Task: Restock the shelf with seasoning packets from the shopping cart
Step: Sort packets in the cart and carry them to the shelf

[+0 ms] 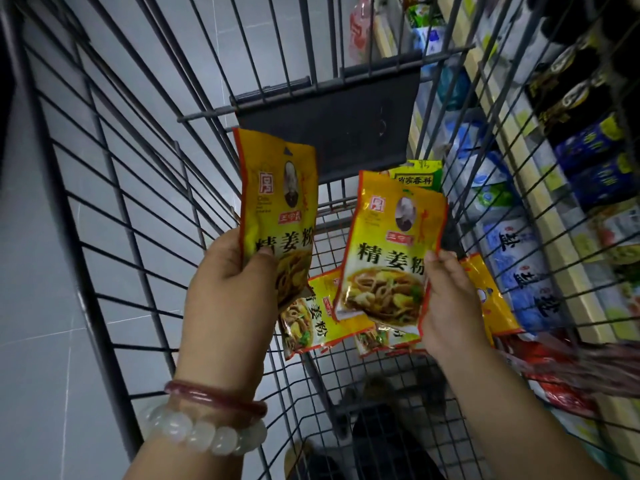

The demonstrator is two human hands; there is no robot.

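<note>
My left hand [228,292] grips a yellow seasoning packet [277,199] by its lower edge and holds it upright over the shopping cart [114,209]. My right hand [450,303] pinches a second yellow packet [391,251] at its right side, with another packet partly showing behind it. Several more yellow packets [311,320] lie on the cart's wire floor below my hands. A green-topped packet [415,178] leans at the cart's far end.
The shelf [540,216] runs along the right, outside the cart's wire side, stocked with blue and white bags and dark bottles. Red packages [554,372] sit at the lower right. Grey floor tiles [41,306] lie to the left. The cart's dark flap [329,112] stands ahead.
</note>
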